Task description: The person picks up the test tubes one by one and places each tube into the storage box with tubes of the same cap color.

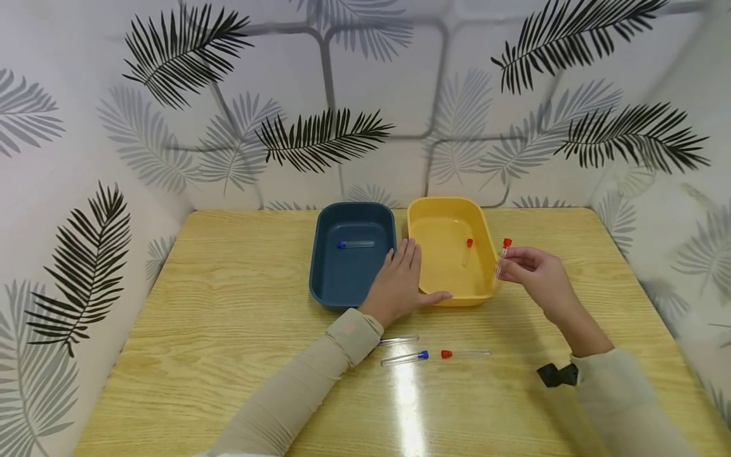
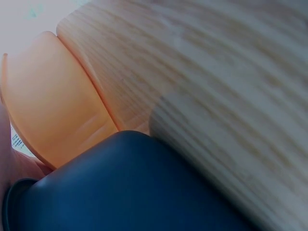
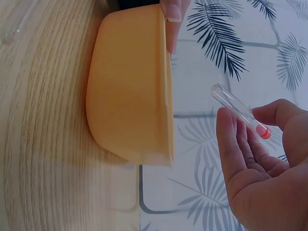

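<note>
My right hand [image 1: 533, 273] pinches a clear test tube with a red cap [image 3: 240, 111] between thumb and fingers, above the right rim of the yellow bin [image 1: 448, 299]. The cap points up in the head view. My left hand [image 1: 400, 282] rests with straight fingers across the adjoining rims of the yellow bin and the blue bin [image 1: 328, 295]. Its thumb lies along the yellow bin's front rim. One blue-capped test tube [image 1: 356, 244] lies in the blue bin. Inside the yellow bin lies another red-capped test tube [image 1: 468, 251].
In front of the bins, a blue-capped test tube [image 1: 404, 358] and a red-capped test tube [image 1: 465, 353] lie on the wooden table [image 1: 228, 355]. Another tube [image 1: 400, 340] is partly hidden by my left sleeve. A leaf-patterned wall [image 1: 365, 171] stands behind.
</note>
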The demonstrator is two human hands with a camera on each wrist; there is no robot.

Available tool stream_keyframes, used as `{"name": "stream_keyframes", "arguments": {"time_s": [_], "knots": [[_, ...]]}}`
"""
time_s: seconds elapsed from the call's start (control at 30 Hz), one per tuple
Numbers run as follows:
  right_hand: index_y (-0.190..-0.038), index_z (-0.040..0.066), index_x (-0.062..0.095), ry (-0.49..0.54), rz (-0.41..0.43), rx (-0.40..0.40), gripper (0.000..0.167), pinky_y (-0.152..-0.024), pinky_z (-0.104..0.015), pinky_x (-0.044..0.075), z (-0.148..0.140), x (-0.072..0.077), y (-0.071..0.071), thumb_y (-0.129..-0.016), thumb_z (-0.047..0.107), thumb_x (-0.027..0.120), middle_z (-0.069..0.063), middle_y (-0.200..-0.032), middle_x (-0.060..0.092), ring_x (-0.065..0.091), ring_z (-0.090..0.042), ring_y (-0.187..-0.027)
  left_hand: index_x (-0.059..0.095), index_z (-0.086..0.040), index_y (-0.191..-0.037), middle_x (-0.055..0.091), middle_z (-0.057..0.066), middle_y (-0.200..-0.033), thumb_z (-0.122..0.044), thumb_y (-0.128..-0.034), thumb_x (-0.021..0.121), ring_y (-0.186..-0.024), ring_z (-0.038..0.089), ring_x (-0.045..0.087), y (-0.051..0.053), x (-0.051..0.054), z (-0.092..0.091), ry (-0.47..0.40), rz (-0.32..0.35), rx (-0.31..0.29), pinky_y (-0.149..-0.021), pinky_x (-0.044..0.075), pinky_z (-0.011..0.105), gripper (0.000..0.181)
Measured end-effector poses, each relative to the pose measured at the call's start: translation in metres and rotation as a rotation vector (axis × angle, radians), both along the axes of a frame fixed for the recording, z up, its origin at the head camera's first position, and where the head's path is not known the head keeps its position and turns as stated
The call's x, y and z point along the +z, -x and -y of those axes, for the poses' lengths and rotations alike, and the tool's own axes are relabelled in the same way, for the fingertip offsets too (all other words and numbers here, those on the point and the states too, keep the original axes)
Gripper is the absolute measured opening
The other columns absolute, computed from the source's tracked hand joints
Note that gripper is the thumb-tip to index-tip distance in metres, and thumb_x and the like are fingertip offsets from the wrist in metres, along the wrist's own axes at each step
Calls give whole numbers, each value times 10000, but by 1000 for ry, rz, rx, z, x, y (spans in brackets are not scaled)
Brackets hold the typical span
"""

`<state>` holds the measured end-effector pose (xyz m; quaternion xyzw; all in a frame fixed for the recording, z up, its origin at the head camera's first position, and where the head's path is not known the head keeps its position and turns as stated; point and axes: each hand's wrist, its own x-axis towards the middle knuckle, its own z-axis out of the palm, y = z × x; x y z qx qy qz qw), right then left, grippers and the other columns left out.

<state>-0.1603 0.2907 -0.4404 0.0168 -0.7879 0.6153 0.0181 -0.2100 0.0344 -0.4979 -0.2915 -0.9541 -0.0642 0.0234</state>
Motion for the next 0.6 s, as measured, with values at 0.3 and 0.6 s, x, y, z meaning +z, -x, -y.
{"name": "stream_keyframes", "arguments": {"time_s": [0.3, 0.6], "knots": [[-1148, -150, 522, -21, 51, 36, 433, -759, -342, 519, 18, -7, 18, -902, 191, 624, -141, -971, 645, 666, -113, -800, 131, -14, -1482, 101, 136, -1539, -883, -701, 124, -1411, 243, 25, 2, 0, 0, 2, 13, 16, -1117, 106, 423, 1168], [-1162, -151, 522, 13, 87, 86, 437, -779, -357, 513, 29, -19, 34, -905, 189, 619, -79, -955, 652, 665, -136, -817, 145, -10, -1480, 103, 140, -1538, -880, -707, 156, -1411, 241, 29, 0, 2, -1, -14, 21, 18, -1117, 100, 421, 1163]]}}
